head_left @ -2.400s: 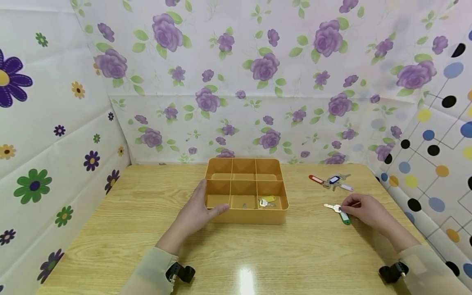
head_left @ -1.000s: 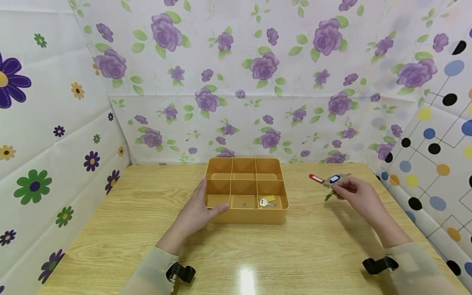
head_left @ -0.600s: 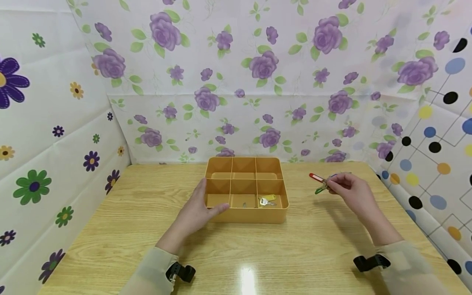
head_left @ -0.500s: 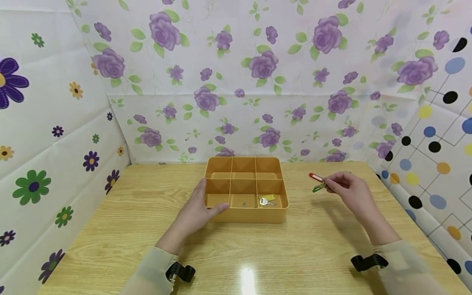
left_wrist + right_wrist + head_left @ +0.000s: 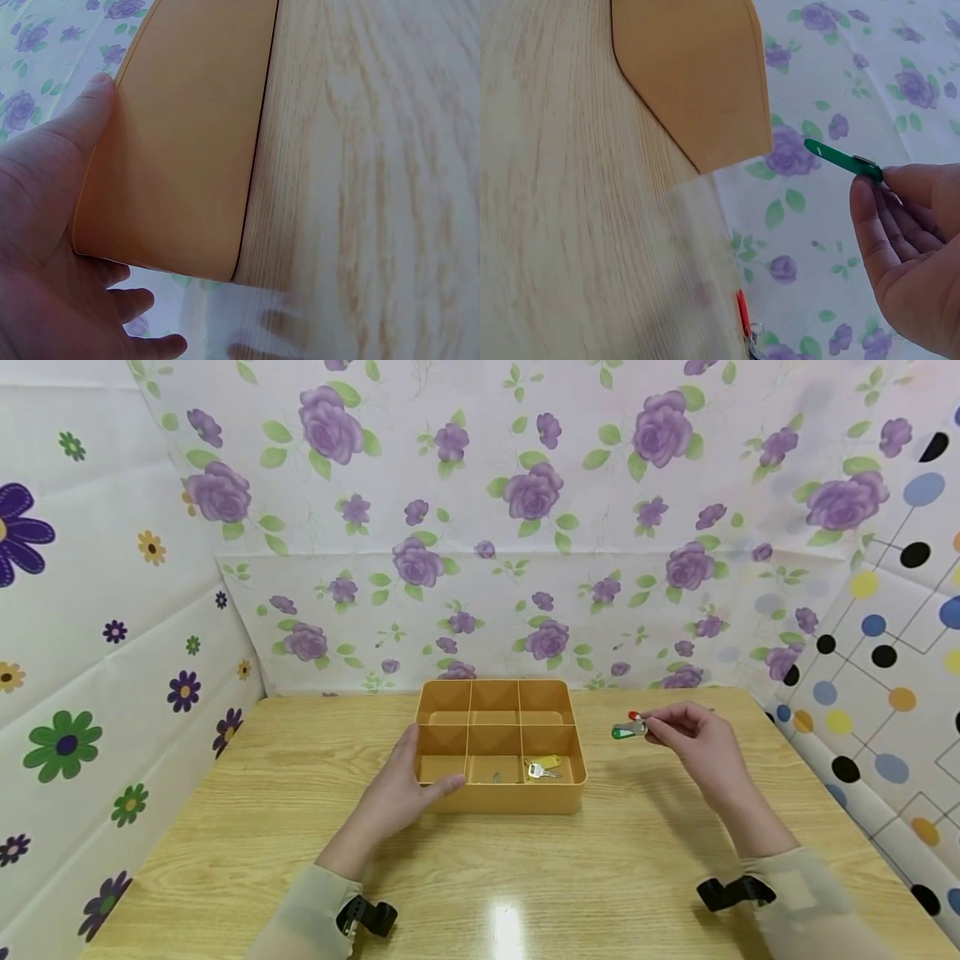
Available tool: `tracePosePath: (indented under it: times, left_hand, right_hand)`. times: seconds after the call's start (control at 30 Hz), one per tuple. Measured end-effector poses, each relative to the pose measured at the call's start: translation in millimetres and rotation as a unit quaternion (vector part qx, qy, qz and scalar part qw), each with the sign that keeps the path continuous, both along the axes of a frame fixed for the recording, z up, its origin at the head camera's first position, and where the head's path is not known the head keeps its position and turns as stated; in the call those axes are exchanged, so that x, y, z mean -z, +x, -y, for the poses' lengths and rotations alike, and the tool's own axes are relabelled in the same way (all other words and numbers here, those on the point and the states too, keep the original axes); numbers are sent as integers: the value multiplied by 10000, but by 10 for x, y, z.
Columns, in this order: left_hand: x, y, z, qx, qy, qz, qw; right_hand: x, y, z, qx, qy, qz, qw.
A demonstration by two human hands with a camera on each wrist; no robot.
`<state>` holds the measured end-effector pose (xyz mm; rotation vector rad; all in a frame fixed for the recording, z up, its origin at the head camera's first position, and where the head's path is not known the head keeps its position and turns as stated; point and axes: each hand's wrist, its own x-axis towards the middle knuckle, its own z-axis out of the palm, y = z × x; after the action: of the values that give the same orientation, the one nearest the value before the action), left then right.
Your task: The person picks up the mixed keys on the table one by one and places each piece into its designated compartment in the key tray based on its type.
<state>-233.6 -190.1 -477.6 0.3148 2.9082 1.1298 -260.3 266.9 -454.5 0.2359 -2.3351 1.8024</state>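
Note:
My left hand (image 5: 396, 785) rests at the front left corner of an orange six-compartment box (image 5: 502, 799). Its thumb lies along the front rim while the other fingers extend along the left side. To the box's right, above the table, my right hand (image 5: 701, 747) pinches a key with a green tag (image 5: 840, 159) between thumb and fingertips. The tag points left toward the box. In the front right compartment lies a key (image 5: 540, 771) with a yellow tag (image 5: 551, 762). A red key tag (image 5: 743, 311) shows beyond the right hand, partly hidden in the head view.
A wooden table (image 5: 300, 727) carries everything. A tiny clear piece (image 5: 497, 777) lies in the front middle compartment. Behind stands a wall sheet (image 5: 480, 635) with purple roses; a dotted sheet (image 5: 900, 693) rises at right and a flowered sheet (image 5: 150, 693) at left.
My right hand has lifted the green-tagged key off the table and carried it away and leftward, passing over the other keys. My left hand has stayed at the box.

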Motion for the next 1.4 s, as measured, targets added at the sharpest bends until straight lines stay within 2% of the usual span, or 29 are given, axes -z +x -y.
tracePosePath:
  times: [0.33, 0.57, 0.67, 0.87, 1.17, 1.4]
  left_hand:
    - [5, 2, -1, 14, 19, -19, 10000]
    - [-7, 11, -1, -5, 55, 29, 10000]
    - [-13, 13, 0, -3, 48, 15, 10000]
    - [-10, 9, -1, 7, 41, 11, 10000]
    - [8, -4, 1, 31, 33, -5, 10000]
    - [17, -9, 0, -13, 6, -9, 10000]
  right_hand:
    - [-70, 37, 179, -24, -577, 159, 9982]
    - [-122, 73, 294, -214, -1277, 290, 9912]
    - [-141, 78, 336, -271, -1428, 270, 9890]
    - [-173, 64, 429, -366, -1395, 172, 9894]
    - [-228, 60, 610, -490, -1289, 383, 9897]
    - [-255, 26, 806, -564, -1132, 358, 9913]
